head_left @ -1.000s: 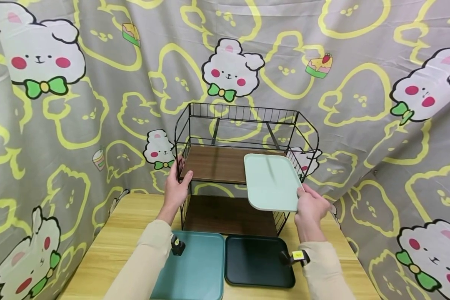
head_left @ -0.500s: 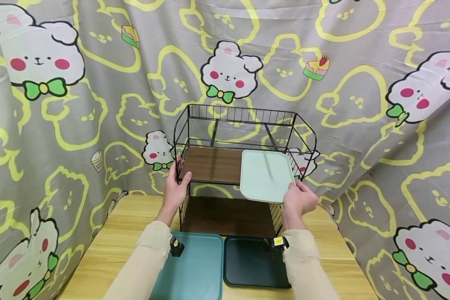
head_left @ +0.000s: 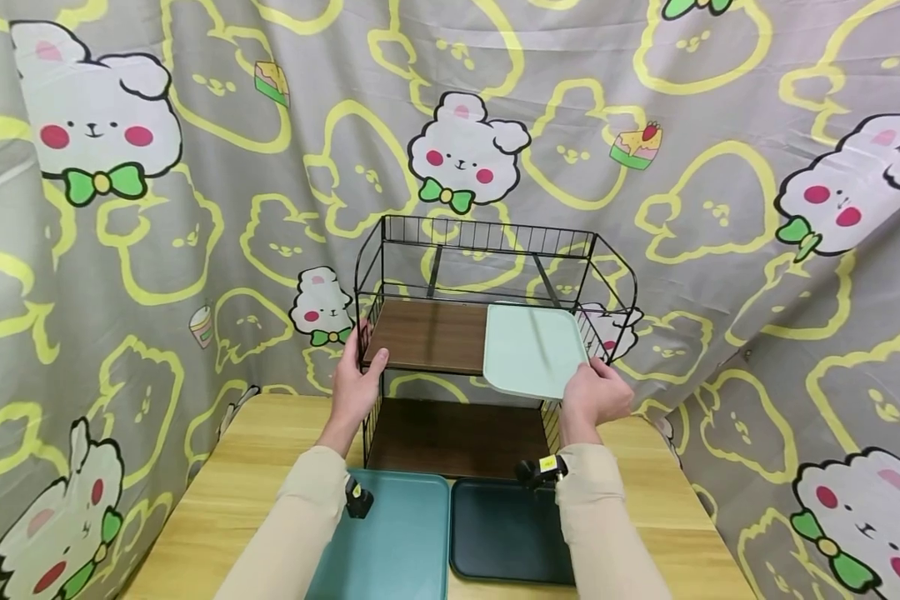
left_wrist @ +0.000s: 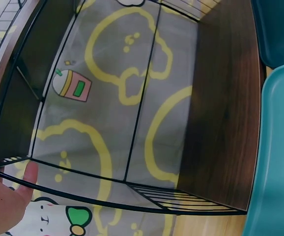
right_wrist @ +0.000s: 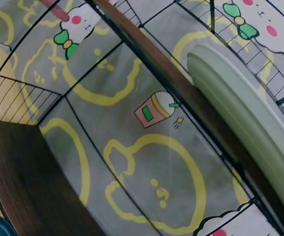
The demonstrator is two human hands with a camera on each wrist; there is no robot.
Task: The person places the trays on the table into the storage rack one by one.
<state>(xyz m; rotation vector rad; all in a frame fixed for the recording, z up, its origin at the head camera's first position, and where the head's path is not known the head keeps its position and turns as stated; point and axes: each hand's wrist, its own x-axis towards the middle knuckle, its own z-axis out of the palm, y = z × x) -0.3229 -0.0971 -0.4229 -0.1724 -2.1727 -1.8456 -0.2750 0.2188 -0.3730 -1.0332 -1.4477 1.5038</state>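
If I let go too soon, I think the pale green tray (head_left: 534,350) could tip, since its front pokes past the upper shelf (head_left: 429,335). It lies over the shelf's three o'clock end, smooth and round-cornered. My right hand (head_left: 596,392) pinches its five o'clock corner; my left hand (head_left: 355,379) grips the black rack (head_left: 435,272) at nine o'clock.

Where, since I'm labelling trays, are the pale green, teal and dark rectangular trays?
Pale green rectangular tray (head_left: 532,350): head view, middle of upper face.
Teal rectangular tray (head_left: 403,537): head view, bare inner floor.
Dark rectangular tray (head_left: 504,533): head view, bare inner floor.
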